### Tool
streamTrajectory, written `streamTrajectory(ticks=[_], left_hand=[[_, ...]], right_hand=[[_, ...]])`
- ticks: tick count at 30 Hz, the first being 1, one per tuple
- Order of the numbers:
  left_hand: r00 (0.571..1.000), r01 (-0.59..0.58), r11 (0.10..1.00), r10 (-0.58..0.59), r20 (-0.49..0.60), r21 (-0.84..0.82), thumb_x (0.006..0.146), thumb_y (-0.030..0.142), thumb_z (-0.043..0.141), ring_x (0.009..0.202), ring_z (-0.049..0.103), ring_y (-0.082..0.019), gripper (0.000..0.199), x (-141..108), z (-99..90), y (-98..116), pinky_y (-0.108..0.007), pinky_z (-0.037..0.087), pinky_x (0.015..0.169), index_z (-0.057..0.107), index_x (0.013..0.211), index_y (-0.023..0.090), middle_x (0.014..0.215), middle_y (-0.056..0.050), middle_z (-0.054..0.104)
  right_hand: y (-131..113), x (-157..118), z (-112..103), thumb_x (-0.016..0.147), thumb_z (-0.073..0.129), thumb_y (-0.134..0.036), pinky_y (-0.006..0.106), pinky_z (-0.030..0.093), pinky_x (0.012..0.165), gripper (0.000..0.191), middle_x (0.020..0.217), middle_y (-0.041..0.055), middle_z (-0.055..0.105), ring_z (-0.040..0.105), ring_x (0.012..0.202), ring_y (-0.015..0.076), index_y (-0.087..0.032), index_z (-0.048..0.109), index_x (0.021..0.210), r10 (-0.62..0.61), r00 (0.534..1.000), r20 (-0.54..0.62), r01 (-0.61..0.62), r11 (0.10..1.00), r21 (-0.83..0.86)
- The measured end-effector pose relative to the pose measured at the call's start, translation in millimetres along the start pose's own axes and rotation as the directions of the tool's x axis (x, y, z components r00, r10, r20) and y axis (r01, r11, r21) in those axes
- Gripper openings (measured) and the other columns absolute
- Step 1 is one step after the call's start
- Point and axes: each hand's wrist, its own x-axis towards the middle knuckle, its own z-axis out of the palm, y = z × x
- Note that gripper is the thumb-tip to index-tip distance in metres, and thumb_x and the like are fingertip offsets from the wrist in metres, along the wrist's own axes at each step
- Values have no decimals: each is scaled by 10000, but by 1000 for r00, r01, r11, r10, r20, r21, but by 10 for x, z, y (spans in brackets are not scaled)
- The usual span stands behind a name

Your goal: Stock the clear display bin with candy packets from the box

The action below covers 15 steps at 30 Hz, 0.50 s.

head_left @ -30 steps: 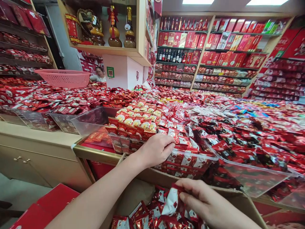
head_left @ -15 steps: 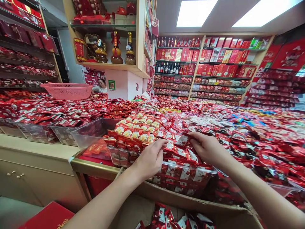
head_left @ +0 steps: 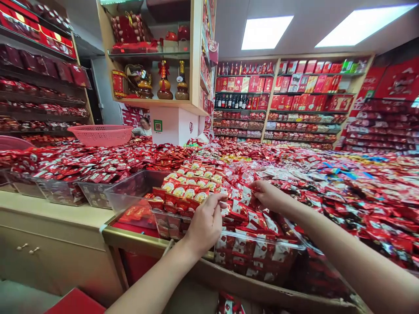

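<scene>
My right hand (head_left: 266, 196) pinches a small red-and-white candy packet (head_left: 246, 195) over a clear plastic bin (head_left: 262, 240). Rows of the same red-and-white packets (head_left: 258, 220) fill that bin below it. To the left, my left hand (head_left: 206, 222) is curled above the bin's front side with thumb and forefinger close together. Whatever may be between those fingers is hidden. Beyond it lie red-and-yellow packets (head_left: 183, 190), stacked in neat rows.
A cardboard box (head_left: 255, 281) with more packets stands below the bin, in front of me. At left are a partly filled clear bin (head_left: 126, 192), a pink basket (head_left: 101, 135) and a cabinet (head_left: 49, 244). Heaped packets (head_left: 356, 200) spread to the right. A person (head_left: 143, 127) is far back.
My right hand has moved slightly left with the packet, which now stands more upright. My left hand stays near the same spot. The camera has tilted up a little.
</scene>
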Motion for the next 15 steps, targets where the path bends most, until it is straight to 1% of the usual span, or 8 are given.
streamTrajectory(ticks=[2,4,7,10,13,15], left_hand=[[1000,-13,1000,13,-8,10,826,109,357,864,559,-140,252,3,-5,9,-305,456,799,480,1038,168,933,-63,579],[999,-34,999,34,-18,22,819,96,358,897,550,-144,262,3,-17,23,-313,454,815,487,1032,174,955,-64,576],[997,-74,996,75,-16,52,813,94,365,1005,509,-158,277,-2,-35,37,-349,420,893,493,1042,184,1037,-71,561],[995,-104,993,104,6,57,812,108,380,1111,445,-165,307,-12,-43,38,-381,368,965,479,1092,188,1156,-80,516],[991,-131,991,132,-29,35,809,93,370,1124,436,-152,323,-19,-49,36,-368,365,976,475,1099,190,1173,-78,507],[988,-139,990,140,-66,29,803,71,360,1115,440,-141,326,-17,-54,37,-348,369,973,483,1081,188,1154,-77,515]], right_hand=[[-40,88,50,710,441,-55,211,383,444,299,569,-2,573,516,485,113,-159,526,977,29,999,26,-30,998,48],[-134,128,74,705,439,-48,205,376,416,315,545,-9,562,504,470,109,-161,539,982,52,996,67,-59,993,100],[-318,95,109,729,426,-63,192,381,394,286,505,-23,543,493,446,98,-164,561,960,60,988,144,-85,981,173],[-444,4,183,766,434,-99,175,381,384,240,487,-41,519,467,416,78,-159,546,969,26,981,192,-71,970,233],[-468,-58,239,793,446,-140,169,388,400,210,512,-34,536,474,427,71,-143,509,993,-8,980,199,-48,960,275],[-433,-54,223,798,460,-171,177,410,432,186,555,-17,553,495,461,74,-134,500,977,1,986,164,-48,958,282]])
